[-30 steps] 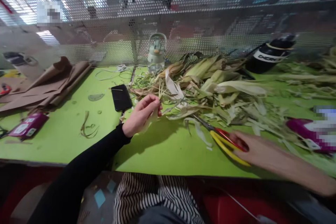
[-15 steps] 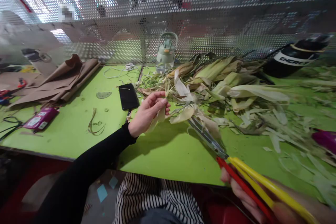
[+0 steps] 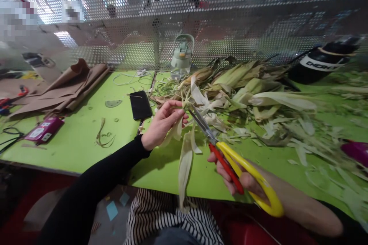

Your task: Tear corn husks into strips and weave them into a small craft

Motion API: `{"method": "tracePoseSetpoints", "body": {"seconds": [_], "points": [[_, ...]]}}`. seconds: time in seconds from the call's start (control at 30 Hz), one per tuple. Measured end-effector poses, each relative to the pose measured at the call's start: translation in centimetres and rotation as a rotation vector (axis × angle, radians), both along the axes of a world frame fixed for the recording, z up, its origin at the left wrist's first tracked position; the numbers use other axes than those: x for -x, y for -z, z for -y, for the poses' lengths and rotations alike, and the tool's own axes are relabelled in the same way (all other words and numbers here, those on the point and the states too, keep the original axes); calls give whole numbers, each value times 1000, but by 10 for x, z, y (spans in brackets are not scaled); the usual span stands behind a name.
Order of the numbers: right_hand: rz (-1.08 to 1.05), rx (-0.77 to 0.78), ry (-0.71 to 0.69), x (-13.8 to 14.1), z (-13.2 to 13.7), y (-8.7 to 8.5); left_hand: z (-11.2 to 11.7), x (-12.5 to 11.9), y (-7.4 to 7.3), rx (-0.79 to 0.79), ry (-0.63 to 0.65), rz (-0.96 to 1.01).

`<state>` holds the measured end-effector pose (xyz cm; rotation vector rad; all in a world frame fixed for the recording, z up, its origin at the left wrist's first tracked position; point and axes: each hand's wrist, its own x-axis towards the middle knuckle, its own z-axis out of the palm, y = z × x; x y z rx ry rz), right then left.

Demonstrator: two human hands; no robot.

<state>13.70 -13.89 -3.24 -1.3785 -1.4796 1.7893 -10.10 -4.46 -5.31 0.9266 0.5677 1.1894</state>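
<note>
Between the thumb and fingers of my left hand [image 3: 166,122] is pinched a small bunch of pale corn husk [image 3: 186,101], its thin ends sticking up above the fingertips. My right hand [image 3: 230,172] grips scissors [image 3: 222,153] with one red and one yellow handle. The blade tips are right at the husk beside my left fingers; whether they touch it I cannot tell. A long husk strip [image 3: 185,160] hangs down below the blades, over the table edge. Just behind my hands lies a heap of corn husks [image 3: 244,84].
On the green table [image 3: 77,134], a black phone [image 3: 140,105] lies left of the husks. A pale green bottle [image 3: 181,59] stands behind. Brown paper [image 3: 71,84] and a purple box [image 3: 44,130] are at left, a black bottle [image 3: 319,63] at right. Perforated metal closes off the back.
My right hand has brought the scissors up and left, from the lower right to the husk at my left fingers. A long husk strip now hangs below them. My left hand has barely moved.
</note>
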Motion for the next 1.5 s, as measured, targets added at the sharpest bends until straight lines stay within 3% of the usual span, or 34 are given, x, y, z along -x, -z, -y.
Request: {"method": "tracePoseSetpoints", "body": {"seconds": [0.13,0.43,0.87,1.27,1.5], "points": [[-43,64,-19,9,-3,-1,-1,-2,0,31,-33,-10],[-117,201,115,23,-1,-8,-2,-1,0,115,-97,-46],[-234,86,-43,3,-5,22,-4,-2,7,53,-62,-70],[-182,81,19,9,-6,11,-5,-3,8,-52,-60,-148],[-183,102,47,9,-11,12,-4,-4,7,-27,-60,-153]]}}
